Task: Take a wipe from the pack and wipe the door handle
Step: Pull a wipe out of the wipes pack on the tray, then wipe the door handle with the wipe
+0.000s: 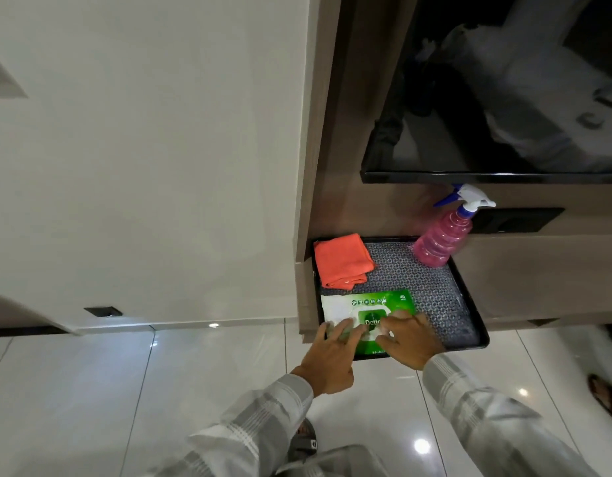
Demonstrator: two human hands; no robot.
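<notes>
A green and white wipe pack (366, 306) lies flat at the near left of a black tray (469, 304). My left hand (332, 356) rests on the pack's left part with fingers spread, pressing it down. My right hand (412, 339) lies on the pack's right part, its fingertips at the round flap in the pack's middle. Whether a wipe is pinched there is hidden by the fingers. No door handle is in view; a white door (143, 149) fills the left of the frame.
On the tray, a folded orange cloth (344, 259) lies at the far left and a pink spray bottle (445, 232) stands at the far right. A black television (486, 98) hangs above. The tray sits on a brown ledge over a glossy tiled floor (91, 390).
</notes>
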